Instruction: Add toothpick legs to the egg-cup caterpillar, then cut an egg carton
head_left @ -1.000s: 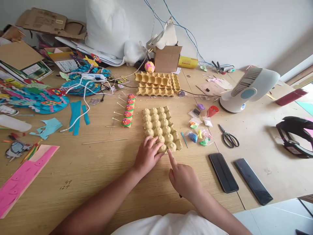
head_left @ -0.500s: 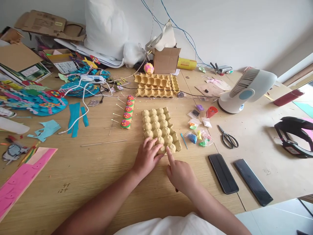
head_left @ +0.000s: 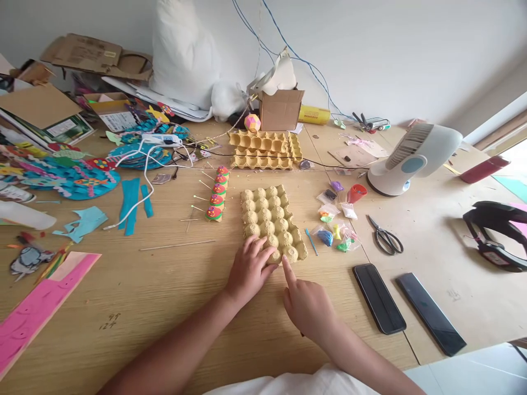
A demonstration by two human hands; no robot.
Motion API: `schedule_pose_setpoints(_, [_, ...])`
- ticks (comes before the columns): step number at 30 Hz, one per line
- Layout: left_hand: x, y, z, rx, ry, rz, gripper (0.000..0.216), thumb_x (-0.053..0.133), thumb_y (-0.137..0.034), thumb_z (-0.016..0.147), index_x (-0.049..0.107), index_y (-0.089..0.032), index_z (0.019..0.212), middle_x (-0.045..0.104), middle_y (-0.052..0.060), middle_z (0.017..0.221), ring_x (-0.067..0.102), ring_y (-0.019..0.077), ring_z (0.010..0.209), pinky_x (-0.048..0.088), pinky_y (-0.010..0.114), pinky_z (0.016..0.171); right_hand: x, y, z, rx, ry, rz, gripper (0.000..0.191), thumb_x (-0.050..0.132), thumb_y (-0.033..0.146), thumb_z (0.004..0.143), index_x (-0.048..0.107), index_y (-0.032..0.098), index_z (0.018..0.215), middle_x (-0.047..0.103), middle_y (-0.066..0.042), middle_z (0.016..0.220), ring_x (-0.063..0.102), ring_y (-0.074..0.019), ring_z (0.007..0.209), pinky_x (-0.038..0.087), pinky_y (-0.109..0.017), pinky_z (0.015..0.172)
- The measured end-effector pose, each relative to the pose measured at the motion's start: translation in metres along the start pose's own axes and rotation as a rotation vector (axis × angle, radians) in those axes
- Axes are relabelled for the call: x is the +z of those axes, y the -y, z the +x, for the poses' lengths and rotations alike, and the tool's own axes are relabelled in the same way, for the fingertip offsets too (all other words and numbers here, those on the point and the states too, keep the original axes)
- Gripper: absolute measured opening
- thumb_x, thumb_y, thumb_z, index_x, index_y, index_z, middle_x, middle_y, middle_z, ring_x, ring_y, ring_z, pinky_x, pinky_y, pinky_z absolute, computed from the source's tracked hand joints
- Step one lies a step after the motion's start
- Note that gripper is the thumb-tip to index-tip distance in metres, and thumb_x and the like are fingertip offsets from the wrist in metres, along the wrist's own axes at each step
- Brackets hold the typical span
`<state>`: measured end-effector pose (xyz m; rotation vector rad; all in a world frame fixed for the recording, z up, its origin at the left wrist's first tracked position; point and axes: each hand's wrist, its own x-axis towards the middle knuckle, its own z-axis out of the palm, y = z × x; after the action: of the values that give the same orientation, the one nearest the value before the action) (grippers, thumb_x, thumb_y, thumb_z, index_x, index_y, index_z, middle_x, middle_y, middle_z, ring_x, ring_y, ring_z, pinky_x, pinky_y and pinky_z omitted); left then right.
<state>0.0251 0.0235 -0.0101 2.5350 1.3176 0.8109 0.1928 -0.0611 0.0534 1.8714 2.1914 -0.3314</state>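
An upturned egg carton (head_left: 265, 216) of pale yellow pulp lies in front of me, bumps upward. My left hand (head_left: 250, 269) grips its near left corner, fingers over the bumps and thumb at the near edge. My right hand (head_left: 308, 302) has its index finger stretched out to the carton's near edge, with the other fingers curled under. A small dark tip shows below that palm; the rest is hidden. Left of the carton stands a painted caterpillar row (head_left: 217, 195) made of red and green bumps, with pins beside it.
Bags of coloured clay (head_left: 325, 237), a red cup (head_left: 356, 192) and scissors (head_left: 386, 237) lie on the right, with two phones (head_left: 379, 299) nearer. More egg cartons (head_left: 263, 160) sit at the back. A white fan (head_left: 411, 159) stands back right. Blue paper crafts (head_left: 86, 184) spread over the left.
The whole view has shifted slightly, so everything sits a little lower. The right index finger still points at the carton's near edge, and the left hand keeps its place on the carton.
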Motion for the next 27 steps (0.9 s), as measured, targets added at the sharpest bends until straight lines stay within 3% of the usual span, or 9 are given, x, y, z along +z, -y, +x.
schedule_pose_setpoints(9, [0.001, 0.001, 0.000, 0.007, -0.007, -0.006, 0.035, 0.064, -0.040, 0.094, 0.064, -0.028, 0.126, 0.057, 0.010, 0.135, 0.043, 0.0342, 0.135, 0.044, 0.057, 0.110, 0.000, 0.002, 0.005, 0.003, -0.019, 0.000, 0.070, 0.041, 0.020, 0.096, 0.019, 0.006, 0.161, 0.077, -0.009, 0.081, 0.073, -0.0229, 0.070, 0.043, -0.031, 0.053])
schedule_pose_setpoints(27, [0.003, 0.001, 0.000, 0.023, -0.020, -0.007, 0.031, 0.065, -0.039, 0.093, 0.064, -0.028, 0.122, 0.057, 0.010, 0.136, 0.044, 0.0338, 0.134, 0.047, 0.055, 0.108, 0.002, -0.001, -0.003, -0.011, -0.015, 0.027, 0.072, 0.040, 0.018, 0.095, 0.015, 0.009, 0.162, 0.077, -0.007, 0.080, 0.072, -0.0223, 0.067, 0.043, -0.031, 0.054])
